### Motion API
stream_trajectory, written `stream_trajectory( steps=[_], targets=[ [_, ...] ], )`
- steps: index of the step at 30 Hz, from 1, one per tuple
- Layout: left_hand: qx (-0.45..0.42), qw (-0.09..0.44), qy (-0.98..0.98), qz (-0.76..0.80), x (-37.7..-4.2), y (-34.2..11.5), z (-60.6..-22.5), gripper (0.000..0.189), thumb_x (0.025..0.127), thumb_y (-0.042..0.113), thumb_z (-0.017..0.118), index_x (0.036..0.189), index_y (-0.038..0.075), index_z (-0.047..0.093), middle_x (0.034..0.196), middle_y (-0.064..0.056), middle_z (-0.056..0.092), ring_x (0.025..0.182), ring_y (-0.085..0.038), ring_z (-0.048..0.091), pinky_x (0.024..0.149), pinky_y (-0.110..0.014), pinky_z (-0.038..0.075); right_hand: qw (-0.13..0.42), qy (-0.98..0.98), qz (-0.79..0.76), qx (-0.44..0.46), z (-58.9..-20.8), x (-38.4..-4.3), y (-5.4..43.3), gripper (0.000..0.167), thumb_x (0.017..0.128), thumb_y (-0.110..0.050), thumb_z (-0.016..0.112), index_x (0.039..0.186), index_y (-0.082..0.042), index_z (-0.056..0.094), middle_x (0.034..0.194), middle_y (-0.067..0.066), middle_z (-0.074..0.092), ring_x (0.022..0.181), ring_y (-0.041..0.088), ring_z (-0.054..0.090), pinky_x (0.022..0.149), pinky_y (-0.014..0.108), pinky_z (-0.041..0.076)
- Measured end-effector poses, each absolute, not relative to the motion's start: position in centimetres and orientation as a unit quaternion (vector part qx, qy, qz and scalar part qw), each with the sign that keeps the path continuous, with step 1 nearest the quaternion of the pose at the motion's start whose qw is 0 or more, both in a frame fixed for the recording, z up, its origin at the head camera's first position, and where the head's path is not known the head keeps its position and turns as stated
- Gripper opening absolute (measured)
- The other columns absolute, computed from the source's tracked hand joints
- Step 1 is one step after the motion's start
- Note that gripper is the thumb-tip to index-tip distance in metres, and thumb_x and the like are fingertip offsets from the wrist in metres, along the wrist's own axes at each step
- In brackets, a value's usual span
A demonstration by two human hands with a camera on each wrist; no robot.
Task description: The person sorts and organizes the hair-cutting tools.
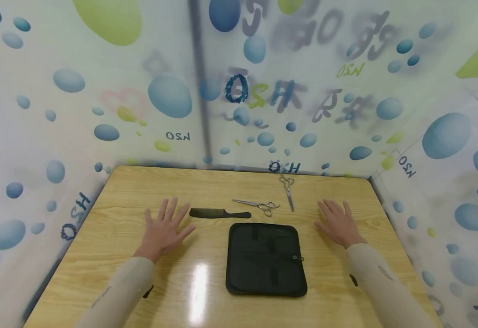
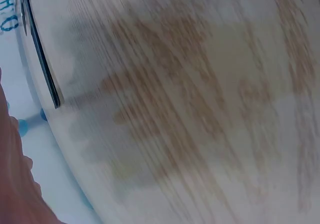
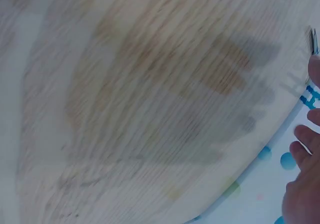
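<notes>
My left hand [image 1: 163,232] is spread palm down over the left part of the wooden table, fingers straight, holding nothing. Just right of its fingertips lies a black handled comb [image 1: 210,213]. My right hand [image 1: 338,224] is also spread with nothing in it, right of the tools. Between the hands, hair scissors [image 1: 257,203] lie sideways beyond a black zip case [image 1: 265,259]. A second pair of scissors [image 1: 288,191] points toward me near the table's back edge. In the left wrist view the comb [image 2: 42,58] shows edge-on, and the left hand [image 2: 20,179] is partly cut off.
The wooden table [image 1: 112,214] meets a white curtain [image 1: 140,136] printed with blue and green drops at its back. Similar printed sheets hang on the left and right sides. A bright light reflection falls on the tabletop left of the case.
</notes>
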State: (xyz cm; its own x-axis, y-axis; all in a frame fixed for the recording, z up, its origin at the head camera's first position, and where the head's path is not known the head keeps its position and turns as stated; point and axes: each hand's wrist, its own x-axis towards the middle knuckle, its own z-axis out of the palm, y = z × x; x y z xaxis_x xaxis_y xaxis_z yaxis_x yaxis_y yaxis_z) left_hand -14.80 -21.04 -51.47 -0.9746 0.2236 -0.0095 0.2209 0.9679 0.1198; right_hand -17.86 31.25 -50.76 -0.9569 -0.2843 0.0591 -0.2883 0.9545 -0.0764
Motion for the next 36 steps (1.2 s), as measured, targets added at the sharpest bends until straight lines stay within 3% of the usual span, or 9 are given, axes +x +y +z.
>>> stream_trajectory(
  steps=[11, 32, 36],
  targets=[
    [0.122, 0.018, 0.99, 0.074, -15.1, -19.3, -51.4, 0.071, 0.096, 0.067, 0.033, 0.155, 0.029, 0.027, 0.165, -0.01, 0.014, 0.152, -0.035, 0.009, 0.111, -0.076, 0.005, 0.002, -0.992, 0.058, 0.112, -51.5, -20.2, 27.7, 0.055, 0.096, -0.032, 0.059, 0.138, 0.001, 0.049, 0.137, 0.023, 0.055, 0.128, 0.04, 0.049, 0.113, 0.061, 0.026],
    [0.151, -0.019, 0.984, 0.09, -15.6, -16.1, -52.0, 0.067, 0.097, 0.063, 0.038, 0.155, 0.031, 0.025, 0.163, -0.008, 0.02, 0.152, -0.031, 0.016, 0.114, -0.071, 0.011, 0.054, -0.993, 0.021, 0.1, -52.0, -23.2, 23.6, 0.039, 0.096, -0.03, 0.059, 0.122, -0.001, 0.064, 0.119, 0.019, 0.066, 0.112, 0.038, 0.06, 0.1, 0.056, 0.041],
    [0.16, -0.021, 0.983, 0.086, -15.7, -15.5, -51.8, 0.068, 0.097, 0.063, 0.037, 0.155, 0.032, 0.025, 0.163, -0.007, 0.022, 0.152, -0.029, 0.017, 0.114, -0.07, 0.014, 0.057, -0.994, 0.006, 0.095, -51.5, -23.9, 22.5, 0.033, 0.097, -0.029, 0.058, 0.113, -0.002, 0.067, 0.11, 0.017, 0.069, 0.104, 0.036, 0.062, 0.097, 0.055, 0.043]
  ],
)
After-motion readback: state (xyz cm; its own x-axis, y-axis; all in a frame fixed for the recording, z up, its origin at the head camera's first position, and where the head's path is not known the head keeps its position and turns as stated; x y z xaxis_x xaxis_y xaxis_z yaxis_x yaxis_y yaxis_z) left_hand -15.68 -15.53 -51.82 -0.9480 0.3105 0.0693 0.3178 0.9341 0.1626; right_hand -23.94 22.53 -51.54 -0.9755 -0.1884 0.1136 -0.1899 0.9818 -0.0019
